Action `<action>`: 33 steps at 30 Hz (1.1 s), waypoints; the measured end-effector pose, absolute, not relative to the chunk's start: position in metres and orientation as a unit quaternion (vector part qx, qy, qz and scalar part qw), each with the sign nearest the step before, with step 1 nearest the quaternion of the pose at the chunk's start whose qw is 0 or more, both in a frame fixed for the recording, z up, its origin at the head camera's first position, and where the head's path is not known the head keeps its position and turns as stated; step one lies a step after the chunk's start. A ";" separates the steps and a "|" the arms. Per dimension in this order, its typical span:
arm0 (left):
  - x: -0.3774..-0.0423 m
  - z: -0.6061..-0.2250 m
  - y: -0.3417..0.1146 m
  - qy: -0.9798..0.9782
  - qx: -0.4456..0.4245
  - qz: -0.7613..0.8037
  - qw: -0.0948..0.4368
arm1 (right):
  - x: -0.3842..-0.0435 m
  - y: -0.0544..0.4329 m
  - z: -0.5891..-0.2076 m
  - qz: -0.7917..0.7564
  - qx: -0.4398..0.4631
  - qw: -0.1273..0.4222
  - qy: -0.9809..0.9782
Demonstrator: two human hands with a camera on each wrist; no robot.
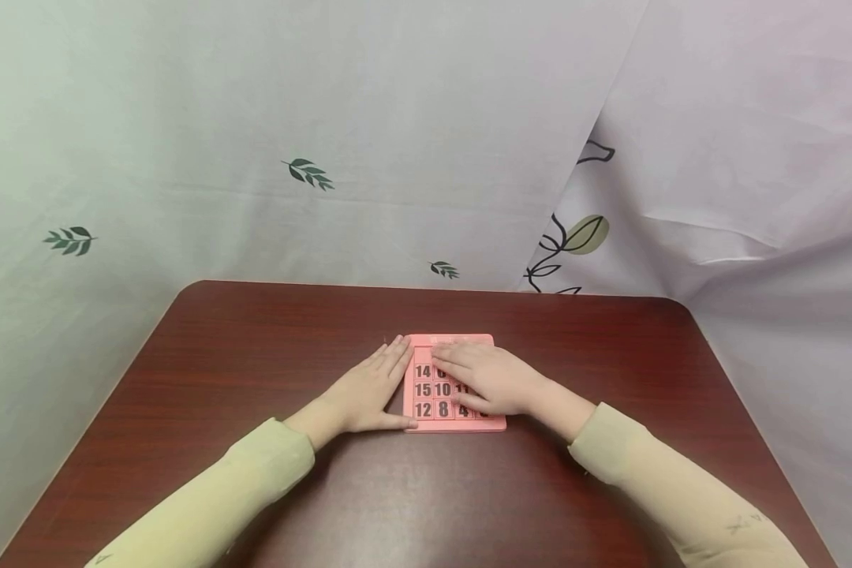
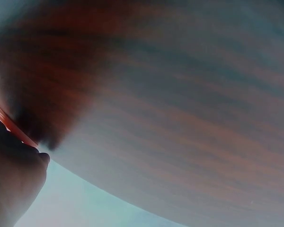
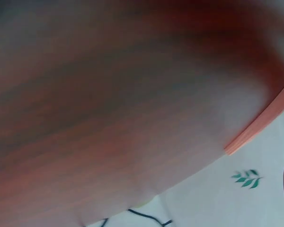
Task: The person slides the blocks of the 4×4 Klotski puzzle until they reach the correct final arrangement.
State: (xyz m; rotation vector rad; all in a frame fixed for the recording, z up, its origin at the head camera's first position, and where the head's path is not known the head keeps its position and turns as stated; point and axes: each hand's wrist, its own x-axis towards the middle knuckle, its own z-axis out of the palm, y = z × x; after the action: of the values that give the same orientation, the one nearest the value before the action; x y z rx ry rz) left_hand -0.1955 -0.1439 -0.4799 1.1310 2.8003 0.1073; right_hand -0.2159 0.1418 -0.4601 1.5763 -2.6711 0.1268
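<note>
A pink sliding number puzzle (image 1: 456,427) lies flat on the table, its square tiles printed with dark numbers such as 14, 15, 10, 12, 8 and 4. Along its left edge rests my left hand (image 1: 366,394), fingers straight and thumb stretched to the lower left corner. My right hand (image 1: 500,380) lies over the upper right tiles with fingers extended, hiding several numbers. At the upper left of the grid is a space without a tile. Both wrist views catch only the puzzle's pink side edge (image 2: 13,126) and part of a hand.
The dark red-brown wooden table (image 1: 255,331) has rounded far corners. Behind it hangs a pale curtain (image 1: 397,118) with leaf prints, and another fabric panel (image 1: 767,197) hangs at the right.
</note>
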 end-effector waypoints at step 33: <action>-0.196 -0.481 -0.145 0.924 0.375 0.029 0.060 | -0.217 0.122 -0.462 0.041 0.508 -0.014 -0.860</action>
State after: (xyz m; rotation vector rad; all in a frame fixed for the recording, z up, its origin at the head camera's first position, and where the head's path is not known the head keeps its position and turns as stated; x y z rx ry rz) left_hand -0.1958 -0.1449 -0.4809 1.1364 2.7982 0.0887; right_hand -0.2169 0.1224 -0.4616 1.6101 -2.7279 0.1287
